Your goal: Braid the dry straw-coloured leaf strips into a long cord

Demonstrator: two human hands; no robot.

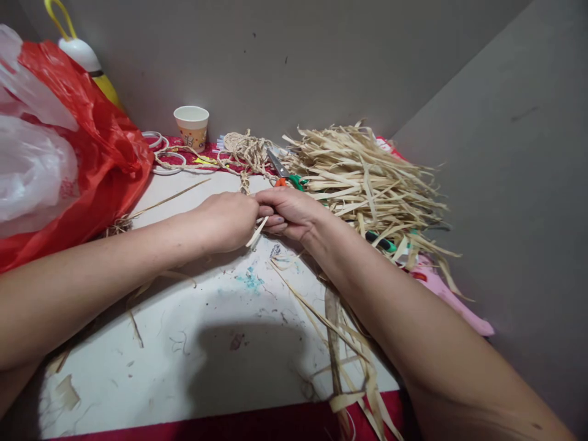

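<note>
Pale tan straw braid [245,182] leads into the meeting point of the left hand [229,220] and right hand [296,211], above the white tabletop [174,373]; both grasp it, fingers curled. A strip end [256,234] projects below. Scissors [278,165] lie just beyond, beside a straw heap [367,177]. Behind, a cup [192,136] stands upright, contents not visible. Far left, a red bag [108,150] surrounds crumpled whitish plastic [37,168].
</note>
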